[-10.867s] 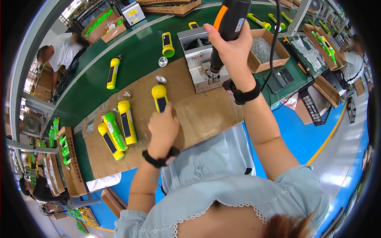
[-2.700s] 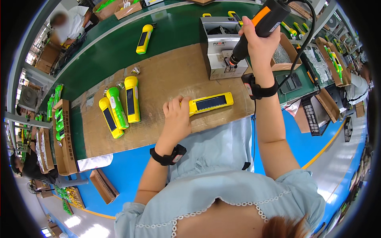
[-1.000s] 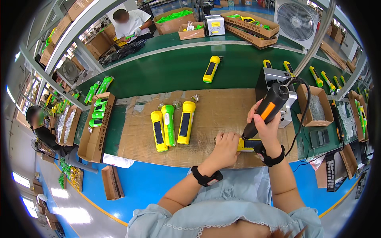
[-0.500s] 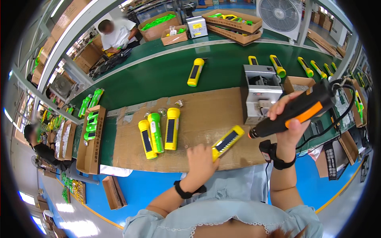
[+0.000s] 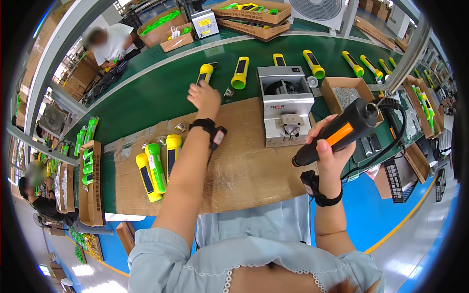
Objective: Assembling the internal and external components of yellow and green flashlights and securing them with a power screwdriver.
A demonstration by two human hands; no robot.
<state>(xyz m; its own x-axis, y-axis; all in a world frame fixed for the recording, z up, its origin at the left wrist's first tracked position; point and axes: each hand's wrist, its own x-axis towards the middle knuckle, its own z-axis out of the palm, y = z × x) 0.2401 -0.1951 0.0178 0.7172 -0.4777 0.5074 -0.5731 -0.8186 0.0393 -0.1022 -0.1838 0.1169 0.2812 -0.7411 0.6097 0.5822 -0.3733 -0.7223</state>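
My left hand (image 5: 205, 100) reaches over the green work surface, its fingers closed on the lower end of a yellow flashlight (image 5: 205, 72) with a dark panel. Beside it lies another yellow flashlight (image 5: 240, 72), and a small silver piece (image 5: 228, 92) rests just below that one. My right hand (image 5: 331, 151) grips a black and orange electric screwdriver (image 5: 342, 131), its tip pointing down and left above the cardboard sheet (image 5: 244, 166). Left of my left forearm, a green flashlight (image 5: 156, 166) lies between two yellow flashlights, one partly hidden by the arm.
A grey metal machine (image 5: 286, 107) stands at the cardboard's far right. Next to it is a carton of small parts (image 5: 348, 93). Several flashlights line the far surface. A long carton (image 5: 93, 195) with green flashlights sits at left. A person (image 5: 110, 46) works across the bench.
My left hand has left the yellow flashlight, which now lies on the green surface, and moved forward to another one. The whole view has shifted. The right hand still holds the screwdriver.
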